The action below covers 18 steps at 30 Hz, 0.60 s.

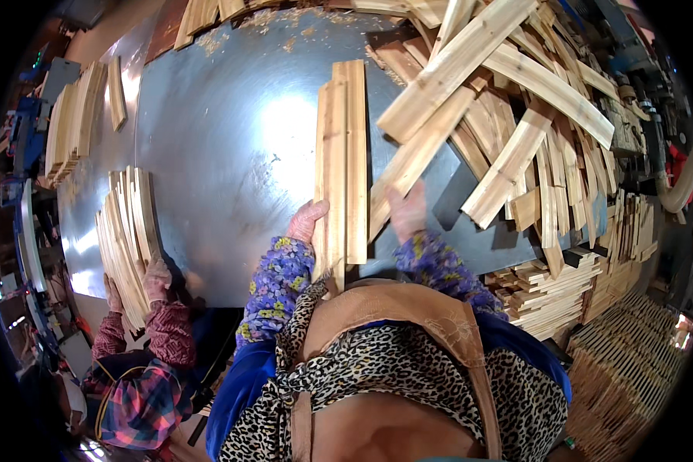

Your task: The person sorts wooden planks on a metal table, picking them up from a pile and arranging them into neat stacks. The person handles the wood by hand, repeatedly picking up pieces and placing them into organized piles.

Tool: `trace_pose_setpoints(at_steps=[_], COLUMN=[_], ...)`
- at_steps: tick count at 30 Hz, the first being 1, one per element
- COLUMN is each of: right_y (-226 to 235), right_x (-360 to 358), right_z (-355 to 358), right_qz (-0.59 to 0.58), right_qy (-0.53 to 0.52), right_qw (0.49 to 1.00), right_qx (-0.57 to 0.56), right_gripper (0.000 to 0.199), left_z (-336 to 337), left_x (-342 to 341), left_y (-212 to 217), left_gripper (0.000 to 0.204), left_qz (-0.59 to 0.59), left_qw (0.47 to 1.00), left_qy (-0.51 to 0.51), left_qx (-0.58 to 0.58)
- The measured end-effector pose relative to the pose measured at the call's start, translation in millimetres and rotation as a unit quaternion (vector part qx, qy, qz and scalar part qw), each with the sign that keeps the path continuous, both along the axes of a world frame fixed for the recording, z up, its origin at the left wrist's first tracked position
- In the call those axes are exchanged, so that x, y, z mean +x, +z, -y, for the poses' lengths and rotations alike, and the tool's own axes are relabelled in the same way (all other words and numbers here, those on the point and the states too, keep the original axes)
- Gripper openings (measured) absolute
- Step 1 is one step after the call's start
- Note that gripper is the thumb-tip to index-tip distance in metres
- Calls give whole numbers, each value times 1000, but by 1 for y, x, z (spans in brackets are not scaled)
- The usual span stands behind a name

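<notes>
In front of me, a few long pale wooden planks (333,169) lie side by side and partly overlapping, their near ends close to my apron. My left hand (306,221) is closed on their left edge, thumb side against the wood. To their right, a single plank (427,146) slants from the heap toward me. My right hand (408,209) grips the right edge of that plank near its lower end; its fingers are slightly blurred. Both forearms wear purple flowered sleeves.
A loose heap of planks (547,85) covers the right side of the metal table (208,154). Stacked boards (550,289) stand below right. At the left, a co-worker's gloved hands (158,279) hold a row of planks (127,231). Sawdust lies along the far edge.
</notes>
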State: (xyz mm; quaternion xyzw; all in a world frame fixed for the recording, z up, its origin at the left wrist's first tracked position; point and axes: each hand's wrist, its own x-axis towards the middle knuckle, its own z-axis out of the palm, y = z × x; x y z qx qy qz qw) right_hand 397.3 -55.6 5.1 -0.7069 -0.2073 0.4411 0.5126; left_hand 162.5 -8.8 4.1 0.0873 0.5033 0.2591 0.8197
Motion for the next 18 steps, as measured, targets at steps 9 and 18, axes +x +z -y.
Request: trace_pose_setpoints(at_steps=[9,18], right_y=[-59,-27], right_x=[-180,54], right_z=[-46,-215], right_qz=[-220,-78], right_qy=[291,-182], right_qw=[909,980], right_qx=[203,30], right_gripper=[57,86], left_z=[2,-19], left_x=[-133,-126], left_y=[-21,-19], left_gripper=[53,59], left_qz=[3,34], left_qw=[995,981], left_qy=[90,190], left_qx=[-48,-37])
